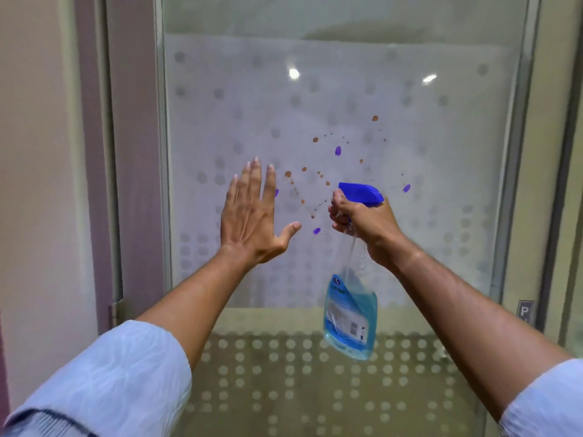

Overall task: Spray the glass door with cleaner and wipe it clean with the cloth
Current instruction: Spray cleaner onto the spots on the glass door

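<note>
The glass door (394, 234) fills the view, frosted with a pattern of dots. Brown and purple spots (337, 150) are spattered across its middle. My right hand (362, 230) grips the neck of a clear spray bottle (350, 313) that holds blue cleaner and has a blue trigger head pointing left along the glass. My left hand (252, 216) is raised in front of the glass to the left of the spots, palm toward the door, fingers spread, holding nothing. No cloth is in view.
A metal door frame (135, 184) and a mauve post (91, 152) run down the left side. On the right stands another frame (523, 184) with a small sign plate (525, 312) low down. A hinge (114, 313) sits at the left.
</note>
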Motion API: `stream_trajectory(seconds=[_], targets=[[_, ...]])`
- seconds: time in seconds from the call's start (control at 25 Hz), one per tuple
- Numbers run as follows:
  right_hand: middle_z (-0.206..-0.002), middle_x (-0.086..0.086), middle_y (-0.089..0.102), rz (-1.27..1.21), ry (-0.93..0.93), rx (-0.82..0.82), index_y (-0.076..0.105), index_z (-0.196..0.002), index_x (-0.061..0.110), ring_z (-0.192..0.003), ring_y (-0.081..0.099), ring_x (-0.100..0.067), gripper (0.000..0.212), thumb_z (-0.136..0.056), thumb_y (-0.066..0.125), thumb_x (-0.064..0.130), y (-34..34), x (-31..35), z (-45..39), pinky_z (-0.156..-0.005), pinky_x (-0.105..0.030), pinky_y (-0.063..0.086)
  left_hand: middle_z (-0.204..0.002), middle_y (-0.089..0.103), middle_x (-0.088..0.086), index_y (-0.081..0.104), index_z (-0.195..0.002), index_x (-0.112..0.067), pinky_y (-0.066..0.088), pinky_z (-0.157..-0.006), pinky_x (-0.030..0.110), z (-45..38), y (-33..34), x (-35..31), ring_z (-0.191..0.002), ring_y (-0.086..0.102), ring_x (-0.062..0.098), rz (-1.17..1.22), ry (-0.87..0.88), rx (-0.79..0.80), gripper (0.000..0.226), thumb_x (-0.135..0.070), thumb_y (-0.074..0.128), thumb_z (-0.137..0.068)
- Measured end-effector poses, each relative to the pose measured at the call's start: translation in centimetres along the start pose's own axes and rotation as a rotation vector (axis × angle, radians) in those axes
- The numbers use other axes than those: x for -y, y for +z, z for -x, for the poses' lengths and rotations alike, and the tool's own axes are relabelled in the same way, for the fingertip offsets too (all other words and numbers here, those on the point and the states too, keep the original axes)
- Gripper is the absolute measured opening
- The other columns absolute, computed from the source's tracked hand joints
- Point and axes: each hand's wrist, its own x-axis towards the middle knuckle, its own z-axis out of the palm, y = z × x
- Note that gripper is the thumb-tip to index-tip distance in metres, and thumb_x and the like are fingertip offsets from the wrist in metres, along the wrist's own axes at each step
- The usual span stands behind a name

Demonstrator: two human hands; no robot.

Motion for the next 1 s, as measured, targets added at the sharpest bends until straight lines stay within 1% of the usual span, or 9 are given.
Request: stream_trajectory(seconds=[0.16, 0.28, 0.32, 0.36, 0.48, 0.64, 0.72, 0.88, 1.0], targets=[[-0.078, -0.009, 0.069, 0.009, -0.032, -0.074, 0.067, -0.1, 0.005, -0.071, 0.068, -0.017, 0.031, -0.085, 0.072, 0.031, 2.7, 3.4, -1.0, -0.077, -0.038, 0.061, -0.161, -0.004, 0.02, -0.002, -0.153, -0.008, 0.003, -0.121, 0.047, -2.8, 0.0, 2.5, -0.15, -0.004, 0.032, -0.025, -0.003, -0.03, 0.108, -0.076, 0.033, -0.076], [-0.074, -0.012, 0.07, 0.065, -0.063, -0.11, 0.067, -0.086, 0.007, -0.067, 0.069, -0.02, 0.017, -0.079, 0.07, 0.021, 4.3, 6.4, -1.9, -0.078, -0.044, 0.062, -0.161, -0.005, 0.019, -0.004, -0.153, -0.008, 0.004, -0.121, 0.048, -3.9, 0.1, 3.7, -0.15, -0.005, 0.032, -0.02, -0.003, -0.052, 0.108, -0.075, 0.033, -0.077], [-0.072, -0.013, 0.07, 0.088, -0.068, -0.119, 0.066, -0.081, 0.006, -0.065, 0.068, -0.022, 0.01, -0.075, 0.066, 0.015, 4.9, 7.4, -2.2, -0.078, -0.047, 0.061, -0.161, -0.004, 0.019, -0.004, -0.153, -0.009, 0.005, -0.121, 0.049, -4.2, 0.0, 4.1, -0.15, -0.005, 0.032, -0.016, -0.006, -0.057, 0.108, -0.075, 0.033, -0.077], [-0.07, -0.014, 0.07, 0.112, -0.075, -0.126, 0.065, -0.076, 0.005, -0.064, 0.068, -0.023, 0.009, -0.07, 0.06, 0.01, 5.5, 8.3, -2.4, -0.077, -0.05, 0.061, -0.161, -0.004, 0.02, -0.004, -0.153, -0.009, 0.005, -0.121, 0.049, -4.4, 0.0, 4.5, -0.15, -0.005, 0.032, -0.011, -0.01, -0.064, 0.108, -0.076, 0.032, -0.077], [-0.069, -0.018, 0.071, 0.149, -0.108, -0.165, 0.062, -0.074, 0.005, -0.06, 0.068, -0.025, 0.016, -0.064, 0.05, 0.007, 6.9, 10.7, -3.1, -0.072, -0.053, 0.061, -0.161, -0.005, 0.019, -0.005, -0.153, -0.009, 0.004, -0.121, 0.049, -5.1, -0.4, 4.9, -0.15, -0.006, 0.032, 0.006, -0.012, -0.073, 0.11, -0.078, 0.029, -0.075], [-0.078, -0.024, 0.073, 0.149, -0.128, -0.219, 0.064, -0.08, 0.001, -0.064, 0.072, -0.03, 0.023, -0.064, 0.049, 0.007, 7.9, 12.9, -4.3, -0.067, -0.053, 0.061, -0.161, -0.004, 0.02, -0.003, -0.153, -0.009, 0.004, -0.121, 0.049, -5.4, -0.8, 5.5, -0.15, -0.005, 0.033, 0.015, -0.013, -0.096, 0.111, -0.079, 0.031, -0.074], [-0.076, -0.021, 0.073, 0.162, -0.119, -0.236, 0.065, -0.085, -0.001, -0.067, 0.074, -0.031, 0.025, -0.067, 0.049, 0.008, 8.4, 13.4, -4.7, -0.064, -0.05, 0.062, -0.161, -0.003, 0.02, -0.002, -0.153, -0.009, 0.005, -0.121, 0.049, -5.3, -1.0, 5.7, -0.15, -0.004, 0.033, 0.018, -0.01, -0.1, 0.11, -0.078, 0.032, -0.074], [-0.071, -0.015, 0.068, 0.18, -0.112, -0.325, 0.062, -0.083, 0.002, -0.05, 0.068, -0.026, 0.023, -0.066, 0.047, 0.009, 7.8, 13.9, -5.2, -0.056, -0.044, 0.062, -0.161, -0.003, 0.02, -0.002, -0.153, -0.009, 0.005, -0.121, 0.049, -5.0, -1.1, 5.8, -0.15, -0.004, 0.033, 0.017, -0.01, -0.092, 0.111, -0.078, 0.035, -0.075], [-0.073, -0.016, 0.071, 0.179, -0.107, -0.396, 0.062, -0.086, 0.001, -0.05, 0.068, -0.024, 0.026, -0.066, 0.048, 0.01, 5.3, 14.3, -5.7, -0.055, -0.04, 0.062, -0.161, -0.003, 0.02, -0.002, -0.153, -0.008, 0.005, -0.121, 0.049, -5.1, -1.2, 5.4, -0.15, -0.005, 0.033, 0.008, -0.003, -0.083, 0.11, -0.078, 0.032, -0.076]])
